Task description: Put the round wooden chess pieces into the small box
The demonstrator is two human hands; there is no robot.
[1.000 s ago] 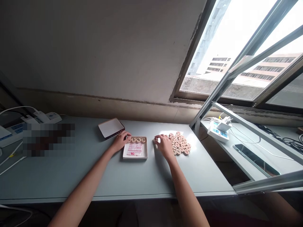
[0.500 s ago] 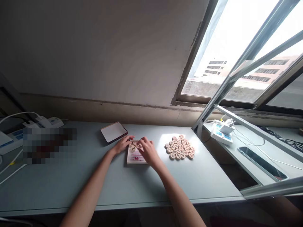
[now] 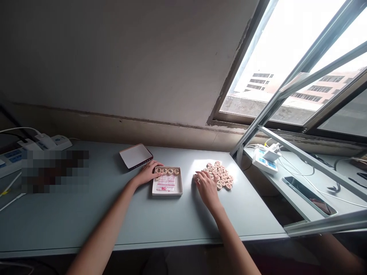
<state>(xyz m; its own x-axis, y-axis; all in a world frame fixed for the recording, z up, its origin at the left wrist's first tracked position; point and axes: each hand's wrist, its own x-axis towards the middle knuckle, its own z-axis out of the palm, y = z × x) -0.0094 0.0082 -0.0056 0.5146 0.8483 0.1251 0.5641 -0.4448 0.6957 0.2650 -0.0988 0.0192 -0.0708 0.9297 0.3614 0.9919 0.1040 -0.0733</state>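
A shallow white box [image 3: 167,194] lies on the table before me. Inside are a row of round wooden Chinese chess pieces [image 3: 170,171] along the far wall and a clear plastic bag with red print [image 3: 165,183]. My left hand [image 3: 148,172] is at the box's far left corner, fingers curved round it and thumb over the leftmost pieces. To the right, a cluster of Chinese chess pieces [image 3: 223,176] lies flat. My right hand [image 3: 207,186] reaches over its left side, bent fingertips closed on a piece [image 3: 195,177] at its edge; the fingers partly hide it.
The box lid [image 3: 135,156] lies open side up behind my left hand. Power strips with cables stand at the far left and on the right-hand desk [image 3: 265,162], where a phone [image 3: 309,195] also lies. A metal frame [image 3: 252,135] rises beyond the table's right edge.
My right hand has moved right, from inside the box to the loose cluster. A fuller row of pieces now shows in the box. My left hand stays at its corner.
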